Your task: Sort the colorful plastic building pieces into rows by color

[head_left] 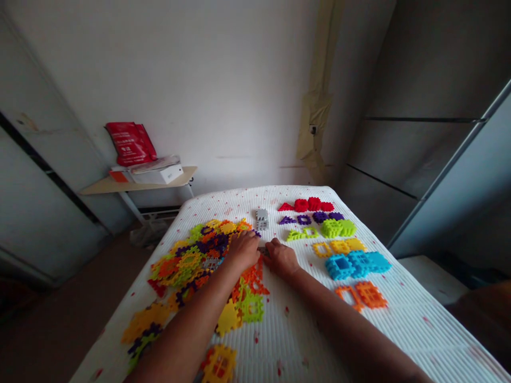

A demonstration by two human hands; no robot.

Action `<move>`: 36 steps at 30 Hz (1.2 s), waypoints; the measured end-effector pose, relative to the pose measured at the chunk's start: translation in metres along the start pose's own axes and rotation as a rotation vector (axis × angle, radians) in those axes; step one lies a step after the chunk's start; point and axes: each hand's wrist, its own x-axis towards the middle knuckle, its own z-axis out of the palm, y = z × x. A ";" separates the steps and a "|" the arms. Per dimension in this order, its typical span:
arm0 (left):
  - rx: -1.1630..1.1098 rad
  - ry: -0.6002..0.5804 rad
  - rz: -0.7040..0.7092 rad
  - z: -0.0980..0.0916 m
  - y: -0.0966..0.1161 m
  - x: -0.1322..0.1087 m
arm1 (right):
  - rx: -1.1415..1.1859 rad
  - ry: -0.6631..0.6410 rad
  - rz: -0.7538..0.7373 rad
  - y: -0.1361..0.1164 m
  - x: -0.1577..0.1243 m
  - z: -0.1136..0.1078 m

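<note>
My left hand [242,250] rests curled on the edge of a mixed pile of coloured plastic interlocking pieces [191,255] on a white ribbed mattress [303,330]. My right hand [281,258] sits beside it, fingers bent toward a small grey piece [262,249] that lies between the two hands. Whether either hand grips that piece is hidden by the fingers. Sorted rows lie to the right: red pieces [309,205], purple pieces [315,218], lime green pieces [331,229], yellow pieces [339,246], blue pieces [355,264] and orange pieces [365,295]. A grey stack [262,218] stands behind the hands.
Loose yellow pieces [219,364] lie near the mattress's front edge. A small table [139,183] with a white box and a red bag [131,142] stands against the wall at the back left. Grey panels rise on the right.
</note>
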 end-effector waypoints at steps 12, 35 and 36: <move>0.060 -0.004 -0.126 0.029 -0.019 0.006 | 0.012 -0.020 0.016 0.006 0.006 0.006; -0.002 0.064 -0.134 0.033 -0.025 -0.035 | 0.203 0.118 -0.100 0.015 0.049 0.015; -0.004 0.066 -0.136 0.033 -0.025 -0.035 | 0.223 0.133 -0.099 0.017 0.049 0.017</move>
